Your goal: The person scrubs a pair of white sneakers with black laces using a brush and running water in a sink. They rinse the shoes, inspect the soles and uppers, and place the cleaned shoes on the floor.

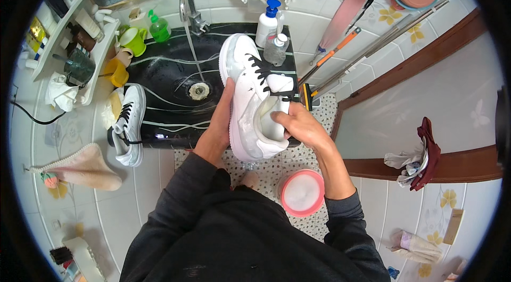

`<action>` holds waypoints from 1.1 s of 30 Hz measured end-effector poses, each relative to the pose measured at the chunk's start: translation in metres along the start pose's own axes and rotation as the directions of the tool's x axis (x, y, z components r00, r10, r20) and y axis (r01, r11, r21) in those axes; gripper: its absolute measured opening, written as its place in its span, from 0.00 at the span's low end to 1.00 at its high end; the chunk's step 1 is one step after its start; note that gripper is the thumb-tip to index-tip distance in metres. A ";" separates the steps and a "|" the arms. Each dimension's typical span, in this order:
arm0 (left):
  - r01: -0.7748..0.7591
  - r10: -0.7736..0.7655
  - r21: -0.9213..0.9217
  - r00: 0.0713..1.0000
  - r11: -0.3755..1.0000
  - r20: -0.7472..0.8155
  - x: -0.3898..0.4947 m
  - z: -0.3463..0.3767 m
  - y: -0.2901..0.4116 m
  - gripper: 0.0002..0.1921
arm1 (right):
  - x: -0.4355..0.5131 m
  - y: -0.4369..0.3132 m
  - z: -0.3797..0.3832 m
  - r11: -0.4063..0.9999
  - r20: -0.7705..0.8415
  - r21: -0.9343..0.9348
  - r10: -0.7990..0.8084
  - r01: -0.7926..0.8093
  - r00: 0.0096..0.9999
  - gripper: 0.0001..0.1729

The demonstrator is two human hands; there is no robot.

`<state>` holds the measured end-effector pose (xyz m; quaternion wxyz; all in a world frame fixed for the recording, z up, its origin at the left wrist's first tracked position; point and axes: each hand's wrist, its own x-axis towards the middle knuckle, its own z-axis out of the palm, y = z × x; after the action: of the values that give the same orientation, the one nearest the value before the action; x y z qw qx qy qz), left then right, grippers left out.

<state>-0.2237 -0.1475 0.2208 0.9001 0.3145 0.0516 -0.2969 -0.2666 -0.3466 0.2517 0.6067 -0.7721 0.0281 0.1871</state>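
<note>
A white sneaker (247, 98) with black laces and greyish panels is held up over the front of a black sink counter (175, 114), its toe towards the wall. My left hand (219, 118) supports its sole side, fingers hidden beneath. My right hand (297, 122) grips the collar, the thumb inside the shoe opening. A matching white sneaker (135, 110) rests at the counter's left end. Water runs from the chrome faucet (189, 10) towards the drain (199, 91).
A green soap bottle (159, 29) and a lime cup (133, 40) stand back left. A blue-topped pump bottle (266, 28) and a clear bottle (275, 52) stand behind the held shoe. A pink-rimmed bucket (302, 193) sits on the floor. A brown-framed door (415, 94) is at right.
</note>
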 end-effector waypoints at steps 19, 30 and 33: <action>0.096 -0.009 0.743 0.993 0.663 -0.120 -0.001 0.017 -0.016 0.45 | -0.051 0.009 -0.014 0.918 -0.453 -0.362 -0.023 -0.160 0.891 0.22; -0.208 0.158 0.918 0.974 0.337 0.162 0.000 0.026 -0.025 0.17 | -0.063 -0.002 -0.001 0.779 -0.519 -0.607 -0.237 -0.159 0.821 0.20; -0.233 0.143 0.897 0.971 0.377 0.192 0.001 0.025 -0.025 0.17 | -0.065 -0.001 -0.002 0.789 -0.524 -0.595 -0.235 -0.154 0.819 0.20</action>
<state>-0.2396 -0.1780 0.2270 0.6099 0.7463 -0.1919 -0.1851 -0.3256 -0.3604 0.2743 0.2899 -0.9458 0.1293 -0.0685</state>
